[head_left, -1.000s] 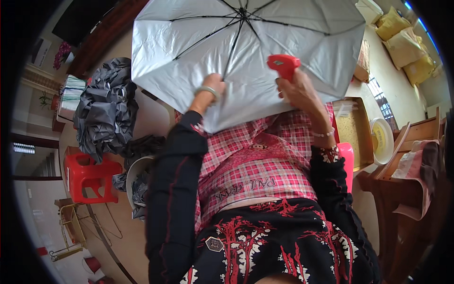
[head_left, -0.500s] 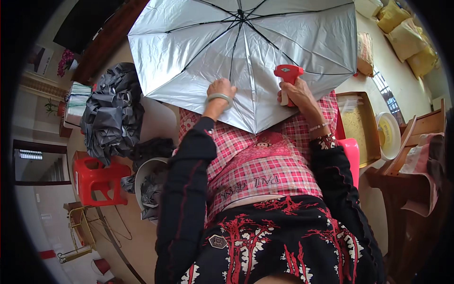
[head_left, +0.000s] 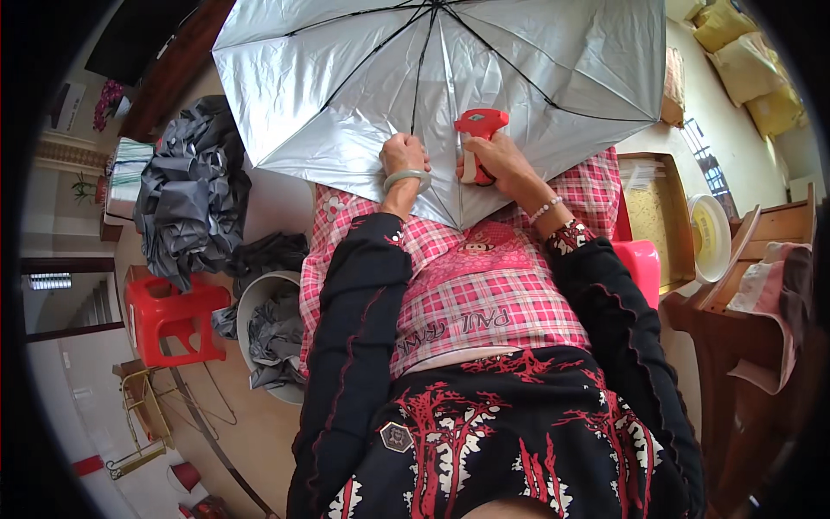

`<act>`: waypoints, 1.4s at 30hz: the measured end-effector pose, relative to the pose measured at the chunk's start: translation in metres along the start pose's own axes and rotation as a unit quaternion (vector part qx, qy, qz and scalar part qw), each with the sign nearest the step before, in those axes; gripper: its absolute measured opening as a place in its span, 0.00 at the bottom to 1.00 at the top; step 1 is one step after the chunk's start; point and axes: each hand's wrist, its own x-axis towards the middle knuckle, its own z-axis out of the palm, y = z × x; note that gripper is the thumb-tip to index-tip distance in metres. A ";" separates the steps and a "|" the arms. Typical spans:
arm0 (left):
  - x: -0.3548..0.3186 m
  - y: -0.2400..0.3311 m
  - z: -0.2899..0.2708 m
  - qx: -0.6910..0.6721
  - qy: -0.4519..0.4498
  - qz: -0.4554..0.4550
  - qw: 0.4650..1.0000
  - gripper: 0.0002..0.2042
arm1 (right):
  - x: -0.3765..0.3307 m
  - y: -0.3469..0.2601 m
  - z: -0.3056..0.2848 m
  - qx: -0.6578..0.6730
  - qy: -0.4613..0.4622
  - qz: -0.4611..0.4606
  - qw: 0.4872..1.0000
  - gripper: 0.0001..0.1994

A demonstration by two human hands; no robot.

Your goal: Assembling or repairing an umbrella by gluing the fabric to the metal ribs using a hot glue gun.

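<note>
Left hand [head_left: 403, 156] pinches the open silver umbrella [head_left: 450, 86] edge; right hand [head_left: 501, 160] just right, gripping a red tagging gun [head_left: 477, 138].

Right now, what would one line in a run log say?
left hand: pinching canopy edge of open silver umbrella | right hand: grip on red tagging gun against canopy | lap: pink checked apron

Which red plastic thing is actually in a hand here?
The red tagging gun, gripped by the right hand against the umbrella; the red stool stands untouched on the floor.
</note>
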 end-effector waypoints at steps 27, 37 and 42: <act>-0.005 -0.018 0.025 0.269 -0.036 0.128 0.954 0.13 | -0.004 0.017 -0.003 0.076 -0.088 0.084 0.990 0.12; 0.011 -0.026 0.025 0.286 -0.101 0.081 0.949 0.13 | -0.009 0.021 0.013 0.055 0.000 0.067 0.996 0.12; 0.013 -0.026 0.026 0.296 -0.132 0.077 0.943 0.13 | -0.009 0.021 0.010 0.050 -0.028 0.057 0.997 0.12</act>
